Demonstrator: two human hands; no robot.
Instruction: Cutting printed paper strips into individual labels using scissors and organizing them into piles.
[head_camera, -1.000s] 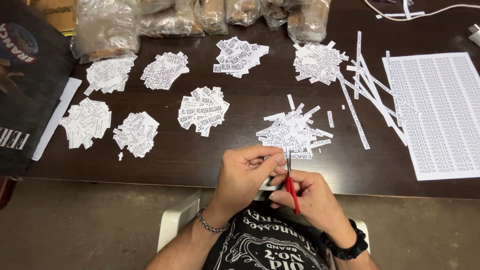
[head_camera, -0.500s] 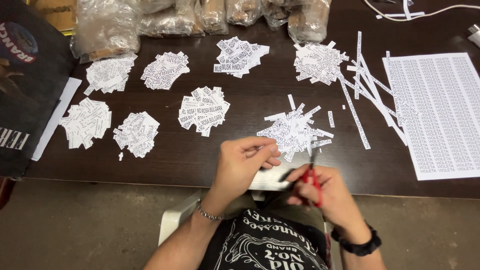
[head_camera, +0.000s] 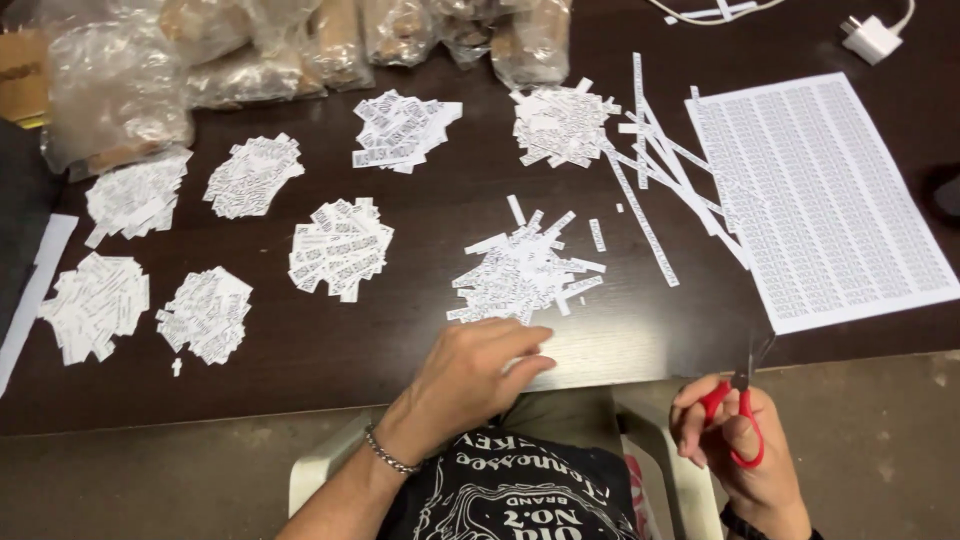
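The left hand (head_camera: 478, 372) lies flat, fingers loosely spread, on the table (head_camera: 300, 360) edge, just below the slips (head_camera: 525, 270). The right hand (head_camera: 735, 440), off the table's near edge, grips red scissors (head_camera: 742, 410); blades seem shut, though blurred.

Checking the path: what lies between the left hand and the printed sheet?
Head view: between left hand and printed sheet lie bare dark table and one cut strip's end.

A white charger plug (head_camera: 872, 38) and clear plastic bags (head_camera: 115, 85) lie along the dark table's (head_camera: 420, 330) far edge
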